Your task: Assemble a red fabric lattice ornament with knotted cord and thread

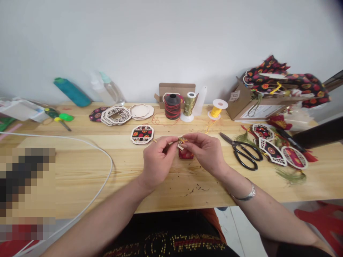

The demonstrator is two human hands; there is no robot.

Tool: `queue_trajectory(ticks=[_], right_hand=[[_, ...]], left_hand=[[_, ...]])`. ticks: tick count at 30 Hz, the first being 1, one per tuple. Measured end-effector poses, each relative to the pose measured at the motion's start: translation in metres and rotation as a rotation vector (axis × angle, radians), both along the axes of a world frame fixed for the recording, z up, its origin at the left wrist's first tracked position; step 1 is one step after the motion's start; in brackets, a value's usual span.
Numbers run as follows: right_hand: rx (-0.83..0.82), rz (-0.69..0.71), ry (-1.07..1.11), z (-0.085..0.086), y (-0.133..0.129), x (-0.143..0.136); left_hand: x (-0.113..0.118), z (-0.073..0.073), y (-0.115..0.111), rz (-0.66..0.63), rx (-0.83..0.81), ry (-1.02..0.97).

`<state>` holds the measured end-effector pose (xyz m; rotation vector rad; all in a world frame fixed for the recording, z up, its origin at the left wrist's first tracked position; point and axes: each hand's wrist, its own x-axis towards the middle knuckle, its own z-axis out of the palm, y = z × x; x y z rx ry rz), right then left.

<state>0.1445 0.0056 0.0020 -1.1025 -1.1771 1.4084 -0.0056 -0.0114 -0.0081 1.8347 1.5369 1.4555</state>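
Note:
My left hand (160,160) and my right hand (205,151) meet over the middle of the table, fingertips pinched together. Between them is a small pendant (185,154) of red patterned fabric with a pale lattice edge, hanging below the fingers. A bit of yellow cord shows at its top, where both thumbs and forefingers close on it; the fingers partly hide it. Left of my hands lies a finished-looking lattice piece (142,134) with dark flowered fabric. Black-handled scissors (244,151) lie open-bladed or nearly shut to the right; I cannot tell which.
Spools of red-and-black cord (172,107), gold thread (190,106) and yellow cord (217,109) stand at the back. Lattice frames (118,115) are stacked behind left. Tasselled pendants (273,153) and a cardboard box (249,101) are at right. A white cable (107,153) crosses the left side.

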Motion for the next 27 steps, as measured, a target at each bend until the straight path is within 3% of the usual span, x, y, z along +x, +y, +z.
queue_trajectory(ticks=[27], right_hand=[[-0.014, -0.011, -0.04, 0.0017, -0.0014, -0.0004]], left_hand=[[0.0013, 0.002, -0.0015, -0.024, 0.071, 0.057]])
